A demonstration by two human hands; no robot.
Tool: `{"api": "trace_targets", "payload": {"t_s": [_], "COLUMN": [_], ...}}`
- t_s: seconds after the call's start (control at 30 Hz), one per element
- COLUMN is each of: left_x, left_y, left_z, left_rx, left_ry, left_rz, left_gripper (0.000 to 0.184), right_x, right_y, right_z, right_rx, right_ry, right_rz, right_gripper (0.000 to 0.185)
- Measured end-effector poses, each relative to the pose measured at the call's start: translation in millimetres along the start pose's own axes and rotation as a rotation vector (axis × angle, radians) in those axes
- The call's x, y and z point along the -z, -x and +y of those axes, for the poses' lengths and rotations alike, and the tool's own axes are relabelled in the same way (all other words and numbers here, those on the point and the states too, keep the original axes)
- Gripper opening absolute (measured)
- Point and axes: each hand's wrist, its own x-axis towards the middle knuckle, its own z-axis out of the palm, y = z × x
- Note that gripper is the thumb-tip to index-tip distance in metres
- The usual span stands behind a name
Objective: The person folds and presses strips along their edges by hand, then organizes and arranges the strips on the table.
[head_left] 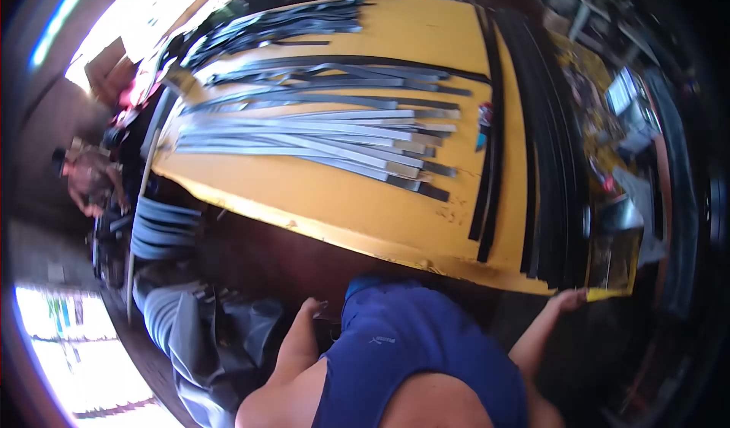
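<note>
My left hand (312,306) is low beside my body, in front of the yellow table's near edge. Its fingers look curled, with a small greyish thing at their tips that I cannot make out. At the table's near right corner is my right hand (569,300), close to the ends of long black strips (559,162); blur hides its fingers and whether it touches anything. Grey and black strips (334,135) lie fanned across the yellow table (365,222). Two narrow black strips (493,124) run across the tabletop towards me.
A small red and blue item (484,124) lies by the narrow strips. More dark strips (281,28) are piled at the far left. Bent grey material (171,314) hangs at the left, near another person (93,177). Clutter and a metal box (627,93) stand on the right.
</note>
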Motion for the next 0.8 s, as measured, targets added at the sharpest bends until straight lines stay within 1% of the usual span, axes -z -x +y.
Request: {"api": "trace_targets", "payload": {"t_s": [0.03, 0.07, 0.1, 0.13, 0.17, 0.2, 0.23, 0.27, 0.33, 0.37, 0.4, 0.43, 0.47, 0.5, 0.53, 0.57, 0.67, 0.73, 0.77, 0.8], "left_x": [6, 8, 15, 25, 54, 83, 82, 84, 89, 86, 77, 68, 60, 48, 31, 14, -20, -22, -21, -17], "left_y": [-15, -32, -40, -45, -21, 12, 10, 10, 24, 34, 42, 52, 60, 66, 71, 75, 88, 101, 107, 111], "left_z": [6, 6, 11, 20, 47, 79, 84, 82, 68, 59, 44, 25, 3, -21, -45, -65, -108, -113, -111, -108], "left_rx": [0.024, 0.049, -0.121, -0.287, -0.226, -0.165, -0.115, -0.067, -0.097, -0.111, -0.09, -0.067, -0.045, -0.002, 0.042, 0.088, 0.17, 0.155, 0.147, 0.145], "left_ry": [-0.061, -0.125, -0.26, -0.402, -0.165, 0.071, 0.288, 0.503, 0.588, 0.634, 0.666, 0.697, 0.724, 0.733, 0.744, 0.757, 0.956, 1.165, 1.271, 1.3], "left_rz": [-0.001, -0.005, 0.076, 0.155, 0.197, 0.236, 0.306, 0.375, 0.389, 0.392, 0.397, 0.406, 0.419, 0.424, 0.429, 0.435, 0.456, 0.477, 0.494, 0.53], "left_gripper": [0.04, 0.041, 0.041, 0.042, 0.045, 0.05, 0.053, 0.057, 0.06, 0.061, 0.063, 0.065, 0.067, 0.068, 0.069, 0.069, 0.066, 0.062, 0.06, 0.057], "right_x": [9, 17, 23, 31, 26, 24, 22, 15, 3, -12, -20, -26, -31, -27, -35, -29, -32, -36, -42, -52], "right_y": [-3, 4, 12, 14, 30, 45, 64, 83, 136, 165, 195, 226, 253, 294, 322, 358, 440, 486, 506, 523], "right_z": [-2, -18, -31, -40, -50, -64, -82, -95, -135, -141, -151, -162, -169, -190, -190, -208, -230, -247, -254, -259], "right_rx": [-0.005, -0.018, -0.025, 0.068, 0.288, 0.378, 0.468, 0.545, 0.667, 0.568, 0.655, 0.671, 0.7, 0.74, 0.706, 0.772, 0.811, 0.875, 0.946, 1.017], "right_ry": [0.116, 0.024, -0.109, 0.016, 0.081, 0.093, 0.106, 0.096, 0.066, -0.154, -0.266, -0.323, -0.284, -0.26, -0.311, -0.265, -0.207, -0.186, -0.181, -0.184], "right_rz": [0.035, 0.036, 0.003, -0.07, 0.055, 0.026, 0.001, -0.073, -0.24, -0.417, -0.564, -0.729, -0.878, -0.963, -1.114, -1.159, -1.429, -1.579, -1.596, -1.612], "right_gripper": [0.047, 0.046, 0.047, 0.049, 0.049, 0.048, 0.048, 0.047, 0.044, 0.04, 0.037, 0.035, 0.035, 0.033, 0.03, 0.028, 0.027, 0.028, 0.028, 0.029]}}
